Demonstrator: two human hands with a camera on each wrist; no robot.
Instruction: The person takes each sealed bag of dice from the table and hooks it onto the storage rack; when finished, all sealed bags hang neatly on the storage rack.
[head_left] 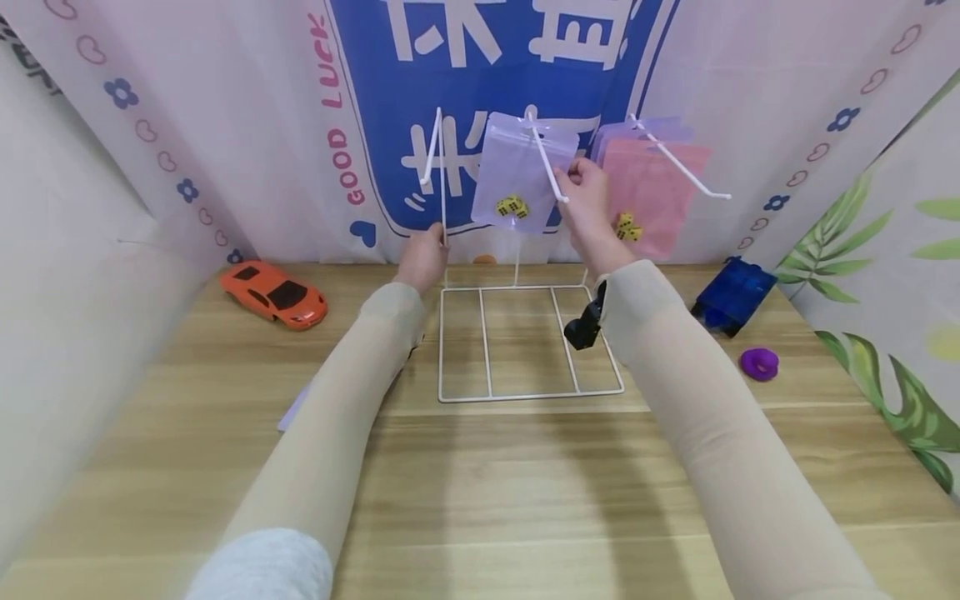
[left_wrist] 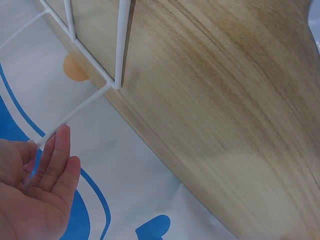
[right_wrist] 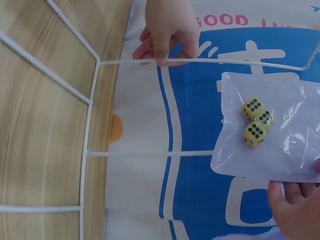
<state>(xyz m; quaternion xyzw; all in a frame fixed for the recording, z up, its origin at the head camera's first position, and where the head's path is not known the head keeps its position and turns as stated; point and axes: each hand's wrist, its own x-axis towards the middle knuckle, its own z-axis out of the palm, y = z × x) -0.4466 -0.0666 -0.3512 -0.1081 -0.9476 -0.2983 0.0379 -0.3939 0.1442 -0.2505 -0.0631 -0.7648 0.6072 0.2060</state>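
Note:
A white wire rack (head_left: pixel 531 399) stands against the curtain, with its base on the table and hooks jutting forward at the top. My left hand (head_left: pixel 422 257) grips its left upright rod; in the left wrist view the thumb and fingers of the left hand (left_wrist: pixel 42 185) pinch that rod. From the middle hook hangs a pale purple zip bag (head_left: pixel 491 167) holding three yellow dice (right_wrist: pixel 256 122). My right hand (head_left: pixel 588 200) pinches this bag's right edge. To the right, a pink zip bag (head_left: pixel 660 183) with yellow dice hangs in front of purple bags on the right hook.
An orange toy car (head_left: pixel 276 294) sits at the back left. On the right are a dark blue translucent object (head_left: pixel 735 293) and a small purple hat-shaped piece (head_left: pixel 759 364). A pale flat item (head_left: pixel 294 410) is partly hidden by the left forearm.

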